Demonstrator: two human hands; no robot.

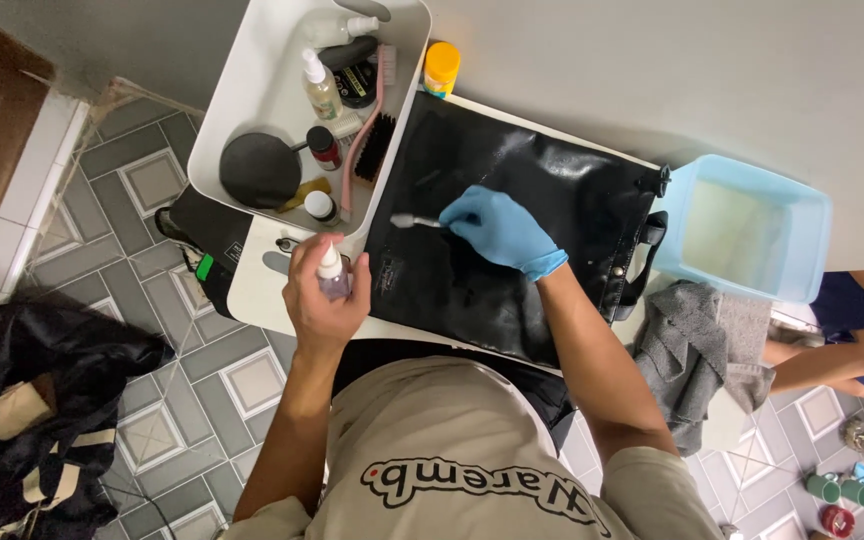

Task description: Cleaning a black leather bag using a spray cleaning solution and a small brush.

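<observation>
My gloved right hand (500,232) pinched a small brush (414,221) against the black leather bag (512,240) lying flat across the table's middle; my bare left hand (320,295) wrapped a light spray bottle (332,272) near the front edge; the bag looked limp, slick, best gripped by its edges.

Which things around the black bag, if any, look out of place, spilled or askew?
Nothing looks spilled or damaged. Two things sit loosely: a grey towel droops over the table edge beside the blue tub, and dark clothing lies heaped on the tiled floor. The black bag lies flat.
</observation>
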